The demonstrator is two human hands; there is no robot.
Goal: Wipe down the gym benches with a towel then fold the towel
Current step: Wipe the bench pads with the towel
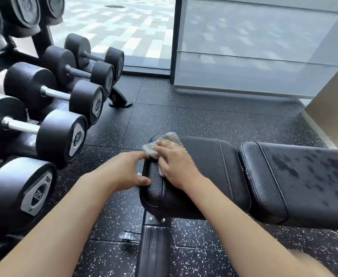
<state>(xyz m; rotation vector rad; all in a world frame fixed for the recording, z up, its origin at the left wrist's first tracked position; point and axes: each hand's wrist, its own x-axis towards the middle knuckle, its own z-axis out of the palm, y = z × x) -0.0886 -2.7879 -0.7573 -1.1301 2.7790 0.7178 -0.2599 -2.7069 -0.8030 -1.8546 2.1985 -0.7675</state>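
Observation:
A black padded gym bench (214,166) runs from the centre to the right edge, with wet patches on its longer back pad (308,172). A small grey-white towel (170,137) lies crumpled on the left end of the seat pad. My right hand (176,162) lies flat on the towel and presses it onto the pad. My left hand (128,168) sits at the pad's left edge; its fingertips touch the towel's corner and its thumb rests on the pad's rim. Most of the towel is hidden under my right hand.
A rack of black dumbbells (44,116) fills the left side, close to the bench end. The bench's steel foot (154,246) extends toward me. Speckled rubber floor (184,108) lies beyond, up to a glass wall (254,47) and a beige wall (334,108).

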